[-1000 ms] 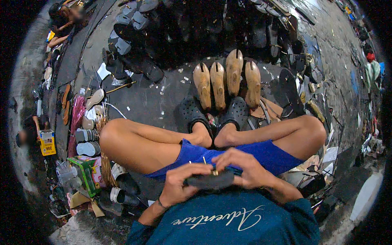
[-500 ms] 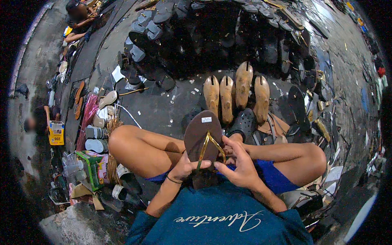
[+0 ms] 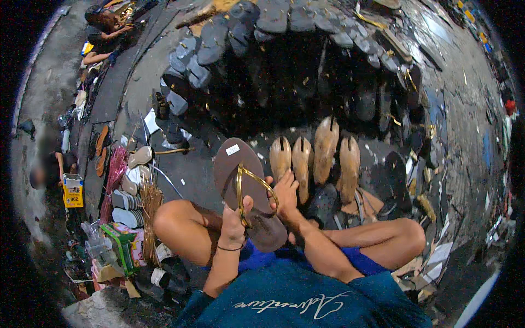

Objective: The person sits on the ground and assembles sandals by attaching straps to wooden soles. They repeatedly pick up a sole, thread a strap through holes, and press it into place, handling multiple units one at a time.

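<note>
My left hand [image 3: 234,230] grips a brown flip-flop [image 3: 223,170] by its middle, the thumb lying over the footbed beside the strap. The sandal has a shiny gold V-shaped strap and a small white label near its toe. My right hand [image 3: 285,195] is stretched forward just right of the sandal, fingers apart. Its fingertips overlap the lower ends of the two left wooden shoe lasts [image 3: 281,156]; whether they touch cannot be told. Several such lasts, each slotted at the top, stand in a row in front of me.
Dark sandals [image 3: 213,44] form a curved heap beyond the lasts. To the left are a bundle of straw [image 3: 150,218], pink strands [image 3: 116,172], grey soles [image 3: 127,216] and a green box [image 3: 119,249]. A person [image 3: 101,27] sits at the far left, another at the left edge.
The flip-flop has moved left in my left hand. My right hand has let go of its strap and reached forward to the lasts. The view has shifted slightly.
</note>
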Motion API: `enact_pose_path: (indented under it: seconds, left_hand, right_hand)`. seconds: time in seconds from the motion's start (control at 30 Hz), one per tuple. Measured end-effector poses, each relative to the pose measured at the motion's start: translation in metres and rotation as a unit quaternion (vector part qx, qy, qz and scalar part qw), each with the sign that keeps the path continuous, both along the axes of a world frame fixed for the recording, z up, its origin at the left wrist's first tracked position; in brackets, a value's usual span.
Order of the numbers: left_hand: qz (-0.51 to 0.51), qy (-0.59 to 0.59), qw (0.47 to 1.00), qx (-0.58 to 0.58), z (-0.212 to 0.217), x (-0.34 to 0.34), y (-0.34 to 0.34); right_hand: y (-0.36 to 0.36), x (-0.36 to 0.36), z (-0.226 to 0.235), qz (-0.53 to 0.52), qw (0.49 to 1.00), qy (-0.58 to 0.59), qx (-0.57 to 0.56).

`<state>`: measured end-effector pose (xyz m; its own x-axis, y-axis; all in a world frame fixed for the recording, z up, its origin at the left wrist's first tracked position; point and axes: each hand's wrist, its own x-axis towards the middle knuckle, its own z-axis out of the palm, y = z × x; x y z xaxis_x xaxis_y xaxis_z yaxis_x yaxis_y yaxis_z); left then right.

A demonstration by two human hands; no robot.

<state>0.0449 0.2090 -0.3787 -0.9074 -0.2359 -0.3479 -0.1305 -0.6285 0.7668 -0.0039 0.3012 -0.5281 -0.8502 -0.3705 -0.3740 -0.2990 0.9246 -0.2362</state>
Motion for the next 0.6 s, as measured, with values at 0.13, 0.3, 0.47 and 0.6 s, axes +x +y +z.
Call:
enact_pose_path:
  seconds: [0.13, 0.3, 0.47, 0.6]
  left_hand:
    - [0.029, -0.014, 0.998, 0.059, -0.009, -0.021, -0.003]
    - [0.071, 0.022, 0.997, 0.034, 0.01, -0.029, -0.005]
    - [0.115, -0.012, 0.991, 0.063, 0.001, 0.004, -0.013]
    - [0.11, 0.005, 0.994, 0.015, 0.012, 0.005, -0.009]
  right_hand:
    - [0.015, -0.005, -0.031, -0.116, 0.966, -0.046, -0.227]
    - [0.059, -0.038, -0.011, -0.242, 0.79, -0.248, -0.505]
    - [0.134, -0.011, 0.164, -0.239, 0.629, -0.333, -0.66]
    - [0.181, 0.03, 0.207, -0.238, 0.606, -0.436, -0.622]
